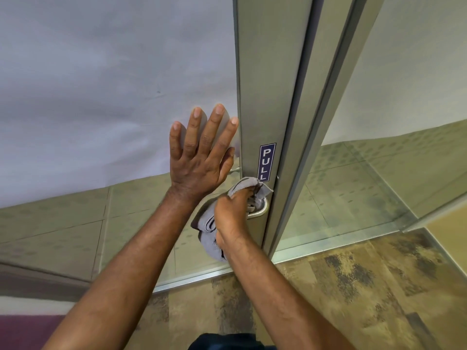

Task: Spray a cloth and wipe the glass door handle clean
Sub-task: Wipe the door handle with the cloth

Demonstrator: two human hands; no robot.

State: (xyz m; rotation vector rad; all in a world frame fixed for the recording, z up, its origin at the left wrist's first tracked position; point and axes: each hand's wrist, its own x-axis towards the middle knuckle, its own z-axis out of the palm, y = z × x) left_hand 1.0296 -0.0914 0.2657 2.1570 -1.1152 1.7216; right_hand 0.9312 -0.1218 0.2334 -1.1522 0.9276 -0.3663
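My left hand [199, 157] lies flat against the frosted glass door [101, 97], fingers straight and spread, just left of the metal door frame [265, 84]. My right hand [231, 215] grips a grey cloth [209, 238] and holds it around the silver door handle [261, 209] on the frame, below a blue PULL sticker [266, 161]. Most of the handle is hidden by the cloth and my hand. The rest of the cloth hangs down under my wrist. No spray bottle is in view.
A second glass panel [404, 122] stands to the right of the frame. Patterned carpet [353, 286] covers the floor on my side, with a metal threshold strip [192, 280] under the door. Tiled floor shows through the lower glass.
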